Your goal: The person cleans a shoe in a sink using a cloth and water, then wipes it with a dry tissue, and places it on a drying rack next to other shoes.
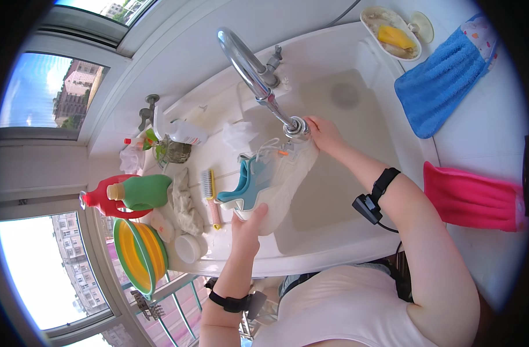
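Note:
A white sneaker (286, 182) with a teal lining lies on its side in the air over the sink's left edge. My left hand (249, 225) grips it by the heel, thumb on the sole side. At the toe end is my right hand (327, 136), closed around the tip; some of its fingers are hidden. The chrome faucet's spray head (297, 129) sits right against the toe and the right hand. Loose white laces (266, 149) hang from the shoe's opening. Beneath is the white ceramic sink (333, 208), with cloudy water in its basin.
Left of the shoe lie a scrub brush (209, 195), a wrung grey cloth (186, 204) and a white cup (188, 248). Farther left stand a green bottle (147, 192), a red jug (104, 197) and a collapsible basin (140, 256). Blue (446, 82) and pink (470, 197) towels lie right.

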The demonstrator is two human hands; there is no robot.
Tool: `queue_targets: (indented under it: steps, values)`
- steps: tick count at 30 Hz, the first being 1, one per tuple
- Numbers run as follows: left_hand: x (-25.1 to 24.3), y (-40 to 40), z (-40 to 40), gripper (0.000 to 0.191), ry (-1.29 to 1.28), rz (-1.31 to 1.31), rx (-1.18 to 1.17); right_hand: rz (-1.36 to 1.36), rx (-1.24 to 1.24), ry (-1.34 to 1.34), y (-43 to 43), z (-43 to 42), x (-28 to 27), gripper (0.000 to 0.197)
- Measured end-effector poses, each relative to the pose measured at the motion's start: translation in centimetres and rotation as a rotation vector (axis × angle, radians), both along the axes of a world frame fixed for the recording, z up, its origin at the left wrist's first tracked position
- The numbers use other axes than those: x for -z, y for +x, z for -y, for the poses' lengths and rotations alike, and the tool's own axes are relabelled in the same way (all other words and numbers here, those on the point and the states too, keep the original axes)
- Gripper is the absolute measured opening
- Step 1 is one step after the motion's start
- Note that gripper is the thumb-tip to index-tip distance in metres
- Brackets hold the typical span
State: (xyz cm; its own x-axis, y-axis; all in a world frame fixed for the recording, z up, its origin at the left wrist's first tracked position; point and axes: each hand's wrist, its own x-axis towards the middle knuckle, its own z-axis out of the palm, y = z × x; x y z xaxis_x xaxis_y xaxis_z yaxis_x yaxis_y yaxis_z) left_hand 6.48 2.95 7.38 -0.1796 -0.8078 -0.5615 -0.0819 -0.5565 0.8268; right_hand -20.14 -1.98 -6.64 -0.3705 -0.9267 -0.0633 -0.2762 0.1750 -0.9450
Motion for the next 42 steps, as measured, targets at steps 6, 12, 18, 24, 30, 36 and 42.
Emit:
queue_targets:
  steps: [6, 12, 18, 24, 30, 36, 42]
  values:
    - [2.2, -1.7, 1.6, 0.05, 0.067, -0.116, 0.02, -0.148, -0.044, -0.104, 1.3, -2.5, -1.4, 0.024]
    - [5.6, -2.3, 1.7, 0.054, 0.105, -0.144, 0.046, -0.179, -0.031, -0.264, 7.4, -5.9, -4.1, 0.033]
    - [6.1, -2.0, 2.0, 0.062, 0.065, -0.185, 0.111, -0.09, -0.249, -0.389, 10.1, -8.0, -8.4, 0.04]
    - [5.4, -1.4, 1.5, 0.06, 0.119, -0.17, 0.141, -0.199, -0.43, -0.397, 7.7, -8.2, -7.6, 0.044]
    - [3.4, -0.1, 1.0, 0.058, 0.184, -0.064, 0.097, -0.507, -0.239, -0.327, 2.6, -5.7, -4.0, 0.031]
    - [1.4, 0.9, 0.3, 0.06, 0.212, -0.049, 0.082, -0.151, 0.046, -0.012, -0.2, -2.8, -0.5, 0.025]
    - [-0.4, -2.0, 0.6, 0.064, 0.429, -0.31, -0.044, 0.022, 0.27, -0.163, 2.0, -3.3, -1.6, 0.027]
